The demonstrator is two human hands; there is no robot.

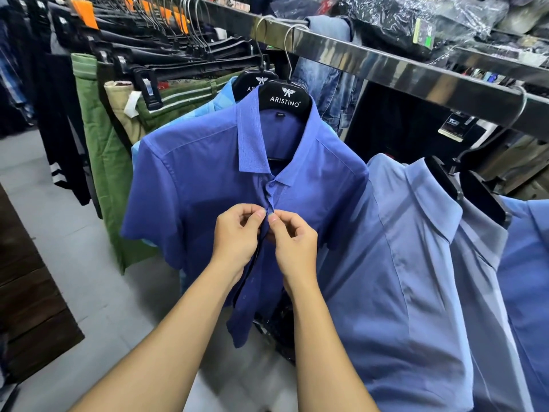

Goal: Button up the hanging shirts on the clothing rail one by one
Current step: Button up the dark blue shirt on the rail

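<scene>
In the head view the blue shirt (208,173) hangs on the rail (386,66), top button (271,184) fastened. The left hand (237,233) and right hand (292,242) pinch its front edges just below; the lower front gapes, and the paler shirt (401,263) probably waits

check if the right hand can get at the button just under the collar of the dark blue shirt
Likely yes: the button lies bare on the blue shirt just above the right hand, nothing between them. Its fingers pinch the placket alongside the left hand, so it must let go first.
</scene>
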